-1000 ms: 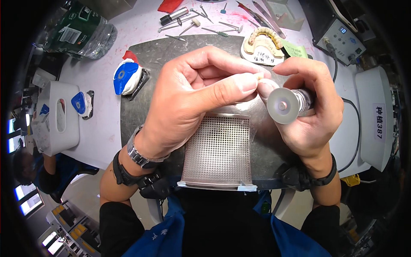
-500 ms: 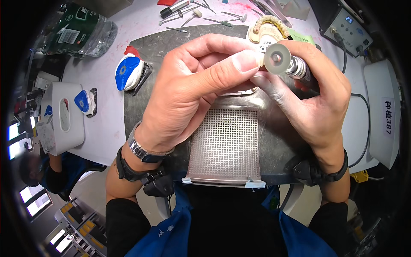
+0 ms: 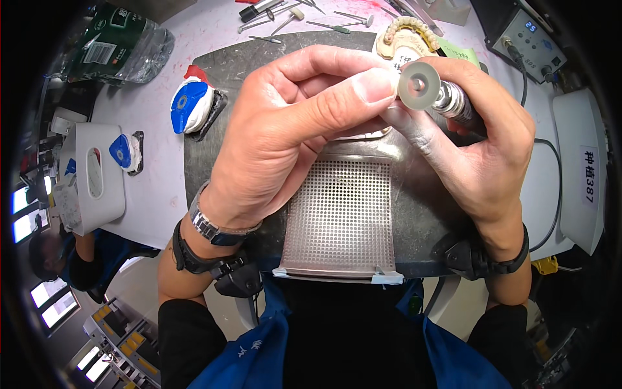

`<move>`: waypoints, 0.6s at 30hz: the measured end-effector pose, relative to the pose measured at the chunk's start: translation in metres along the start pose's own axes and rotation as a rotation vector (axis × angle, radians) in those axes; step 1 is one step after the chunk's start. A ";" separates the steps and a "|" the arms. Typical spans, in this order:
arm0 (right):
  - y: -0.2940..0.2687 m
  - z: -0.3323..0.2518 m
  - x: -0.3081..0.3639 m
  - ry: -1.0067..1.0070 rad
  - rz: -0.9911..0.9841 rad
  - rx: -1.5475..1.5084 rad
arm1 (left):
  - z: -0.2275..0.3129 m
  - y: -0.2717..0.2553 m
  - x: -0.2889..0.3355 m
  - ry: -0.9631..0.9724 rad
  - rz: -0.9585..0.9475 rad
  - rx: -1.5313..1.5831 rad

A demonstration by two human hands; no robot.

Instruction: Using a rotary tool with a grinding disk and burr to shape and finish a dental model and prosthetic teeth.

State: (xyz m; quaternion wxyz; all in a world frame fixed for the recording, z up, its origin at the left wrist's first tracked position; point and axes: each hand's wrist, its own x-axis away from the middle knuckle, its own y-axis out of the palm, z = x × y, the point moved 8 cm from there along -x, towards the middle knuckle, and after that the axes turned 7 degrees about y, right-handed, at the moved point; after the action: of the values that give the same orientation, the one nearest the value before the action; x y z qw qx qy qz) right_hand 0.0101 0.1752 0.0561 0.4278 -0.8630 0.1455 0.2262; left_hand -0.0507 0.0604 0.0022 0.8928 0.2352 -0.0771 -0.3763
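Observation:
My left hand (image 3: 311, 123) is closed in a pinch, thumb against fingers. Between its fingertips is a small tooth-coloured dental crown, now almost wholly hidden by the thumb and the wheel. My right hand (image 3: 486, 129) wraps a rotary handpiece (image 3: 457, 107) fitted with a round, translucent grey grinding wheel (image 3: 414, 87). The wheel sits right at the left thumb tip; whether it touches the crown I cannot tell. White dust coats the right thumb, which rests close under the left fingertips. Behind the hands stands a plaster dental model (image 3: 403, 42) with a row of teeth.
Below the hands lies a perforated metal grille (image 3: 340, 217) on a dark metal plate (image 3: 253, 65). Blue-and-white mounted models (image 3: 189, 107) stand to the left, near a white bin (image 3: 107, 178) and a large bottle (image 3: 120, 48). Loose burs (image 3: 285, 23) lie behind; a control box (image 3: 528, 42) stands far right.
The left thumb has shifted slightly, covering the crown that showed before. The handpiece has moved a little left and up. The control box's display has changed. Both grips stay the same.

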 end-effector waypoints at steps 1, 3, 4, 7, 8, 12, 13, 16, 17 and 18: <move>0.000 0.000 0.000 0.015 0.000 -0.008 | 0.000 0.000 0.000 0.000 0.000 0.001; 0.000 0.002 -0.001 0.030 -0.001 -0.015 | 0.000 0.000 0.000 -0.005 0.011 -0.003; 0.000 0.000 0.000 -0.005 -0.006 -0.002 | 0.000 0.001 0.000 -0.006 0.010 -0.002; 0.000 -0.001 0.000 -0.002 -0.021 0.003 | 0.000 0.000 0.000 -0.004 0.027 -0.006; 0.001 0.002 0.000 0.036 -0.031 -0.006 | -0.001 -0.002 0.000 0.001 0.017 -0.007; -0.001 0.002 0.001 0.017 -0.029 0.010 | 0.000 0.002 -0.001 0.007 0.006 -0.012; 0.000 0.002 0.001 -0.007 -0.021 0.000 | 0.000 0.000 0.000 0.007 0.011 -0.016; 0.002 0.001 0.000 0.010 -0.027 -0.012 | 0.000 0.000 0.000 0.005 -0.012 -0.003; 0.001 0.002 0.000 0.054 -0.040 -0.008 | 0.000 0.000 0.000 0.004 -0.012 -0.001; 0.000 0.002 0.000 0.054 -0.039 -0.003 | 0.000 0.001 0.000 0.003 -0.011 0.002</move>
State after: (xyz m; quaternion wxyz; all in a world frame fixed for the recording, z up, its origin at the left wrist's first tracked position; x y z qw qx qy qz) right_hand 0.0099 0.1774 0.0549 0.4267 -0.8720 0.1401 0.1946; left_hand -0.0503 0.0611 0.0032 0.8907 0.2369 -0.0748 -0.3806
